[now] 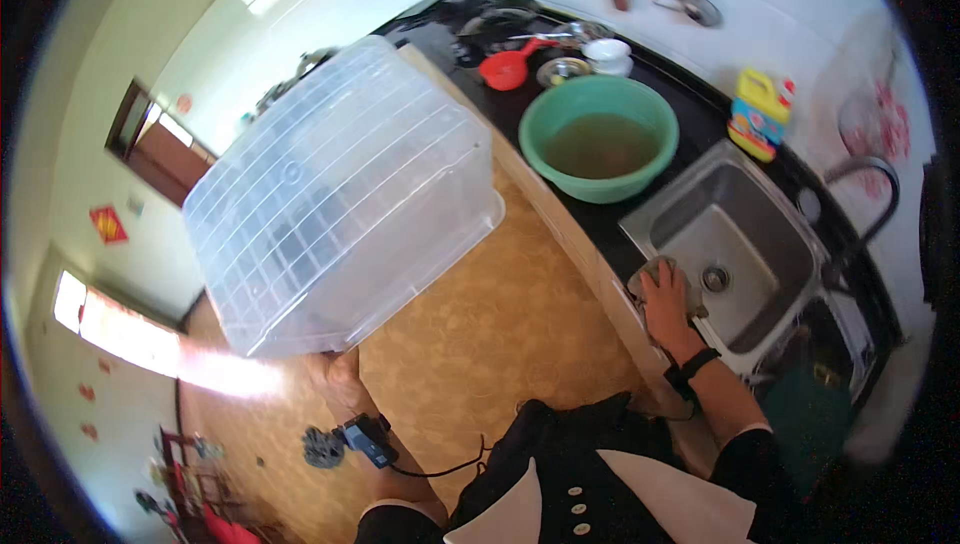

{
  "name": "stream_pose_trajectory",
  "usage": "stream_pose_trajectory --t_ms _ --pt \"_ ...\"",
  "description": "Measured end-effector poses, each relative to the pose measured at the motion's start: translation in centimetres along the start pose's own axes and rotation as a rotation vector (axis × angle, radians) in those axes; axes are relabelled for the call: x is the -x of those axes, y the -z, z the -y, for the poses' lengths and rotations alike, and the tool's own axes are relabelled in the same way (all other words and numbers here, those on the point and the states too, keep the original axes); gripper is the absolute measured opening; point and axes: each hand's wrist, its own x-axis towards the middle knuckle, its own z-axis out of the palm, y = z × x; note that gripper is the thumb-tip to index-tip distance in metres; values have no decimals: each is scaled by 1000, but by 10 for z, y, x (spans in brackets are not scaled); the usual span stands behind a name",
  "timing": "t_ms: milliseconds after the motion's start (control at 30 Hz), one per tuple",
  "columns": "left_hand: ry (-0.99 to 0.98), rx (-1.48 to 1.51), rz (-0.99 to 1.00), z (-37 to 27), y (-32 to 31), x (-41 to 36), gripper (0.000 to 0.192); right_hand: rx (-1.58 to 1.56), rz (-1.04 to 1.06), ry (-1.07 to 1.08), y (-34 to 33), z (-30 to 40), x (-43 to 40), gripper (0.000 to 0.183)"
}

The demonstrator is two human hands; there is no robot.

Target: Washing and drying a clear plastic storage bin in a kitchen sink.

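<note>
A large translucent plastic storage bin [360,184] is held up over the floor, tilted, its ribbed bottom turned toward me. My left hand [340,375] grips its lower edge, with the fingers partly hidden behind the plastic. At the counter, my right hand [666,304] rests on a grey-brown cloth [645,281] at the near rim of the stainless steel sink [750,244], fingers bent over it. A green plastic basin [660,135] with murky water in it stands on the black counter beyond the sink.
Behind the basin are a red ladle [506,70], a metal bowl [564,70] and white bowls [609,55]. A yellow detergent jug [761,115] stands by the wall, near a black faucet [874,206]. A grey clump [323,447] appears beside my left wrist. Utensils hang on the wall.
</note>
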Motion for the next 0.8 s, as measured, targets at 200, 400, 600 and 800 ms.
stream_pose_trajectory --t_ms 200,400,600,800 --pt "-483 -579 -78 20 -1 15 27 304 274 -103 22 21 -48 51" --pt "-265 68 -180 -25 67 -3 25 -430 46 412 66 134 -131 38" --pt "-527 89 -419 -53 112 5 9 -842 -211 862 120 326 -172 45" --pt "-562 231 -188 -85 183 48 26 -1101 -141 1110 91 421 -192 30"
